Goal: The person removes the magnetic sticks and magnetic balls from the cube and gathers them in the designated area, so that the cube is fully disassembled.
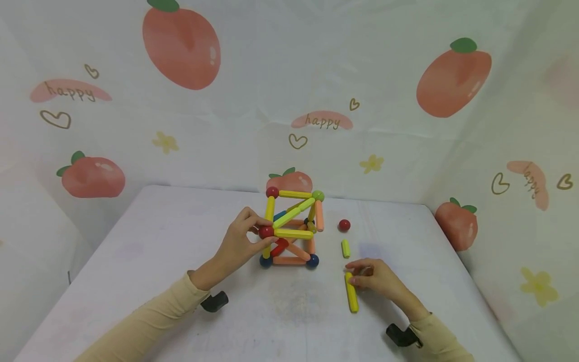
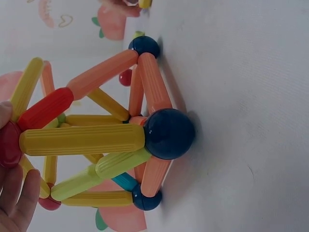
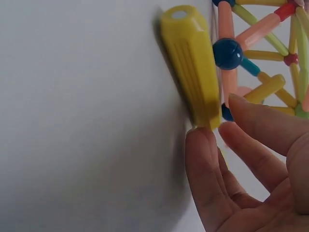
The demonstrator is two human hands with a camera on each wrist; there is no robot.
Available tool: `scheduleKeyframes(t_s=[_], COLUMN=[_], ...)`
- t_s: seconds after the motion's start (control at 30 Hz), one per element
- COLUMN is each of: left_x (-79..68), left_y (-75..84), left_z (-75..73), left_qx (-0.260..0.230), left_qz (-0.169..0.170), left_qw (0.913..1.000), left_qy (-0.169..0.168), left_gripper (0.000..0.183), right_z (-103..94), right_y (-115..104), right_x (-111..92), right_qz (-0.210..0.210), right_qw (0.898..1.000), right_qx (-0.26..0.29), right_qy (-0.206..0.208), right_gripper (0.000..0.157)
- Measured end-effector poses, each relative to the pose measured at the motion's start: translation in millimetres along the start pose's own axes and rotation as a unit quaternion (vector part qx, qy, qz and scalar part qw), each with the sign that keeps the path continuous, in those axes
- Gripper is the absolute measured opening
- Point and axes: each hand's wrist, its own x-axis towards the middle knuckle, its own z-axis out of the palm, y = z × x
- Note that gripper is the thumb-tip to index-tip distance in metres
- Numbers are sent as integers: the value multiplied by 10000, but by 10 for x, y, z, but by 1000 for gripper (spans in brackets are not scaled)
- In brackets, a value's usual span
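A frame of magnetic sticks and balls [image 1: 291,261] stands on the table. At its upper near-left corner is a red ball [image 1: 266,232], pinched by the thumb and fingers of my left hand [image 1: 239,236]. The left wrist view shows a yellow stick [image 2: 82,139] running from that ball down to a dark blue ball [image 2: 169,134]. My right hand [image 1: 380,279] is at the far end of a loose yellow stick [image 1: 352,296]. In the right wrist view a fingertip meets that stick's end [image 3: 190,58], while the thumb stays apart from it.
Beyond the right hand lie a short light-green stick [image 1: 346,248] and a loose red ball [image 1: 344,225]. A patterned cloth [image 1: 244,125] hangs behind the white table [image 1: 181,216]. Black wrist devices [image 1: 214,301] sit below both sleeves.
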Motion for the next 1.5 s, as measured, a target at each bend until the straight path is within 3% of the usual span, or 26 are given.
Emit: scheduleKeyframes(t_s=[0.17,0.37,0.67,0.93,1.13,1.5], left_x=[7,7,18,17,22,15], left_y=[-19,-56,-45,-52,-57,-52], left_z=[-17,-33,-50,-38,-31,-27], left_qx=[-9,-81,-220,-234,-314,-350], left_qz=[134,287,134,121,176,135], left_qw=[9999,9995,9995,9995,9993,9992], left_qy=[-30,-110,-165,-172,-131,-123], left_gripper=[34,31,31,32,30,30], right_z=[-46,-62,-83,-85,-143,-318], right_y=[-184,-554,-1138,-1401,-1463,-1342], right_x=[77,141,192,297,404,567], right_qz=[-272,-699,-1532,-1946,-1822,-904], right_qw=[9990,9968,9862,9783,9801,9916], right_qx=[-240,-246,-202,-330,-332,70], right_qy=[253,305,590,630,713,919], right_gripper=[34,33,27,26,26,32])
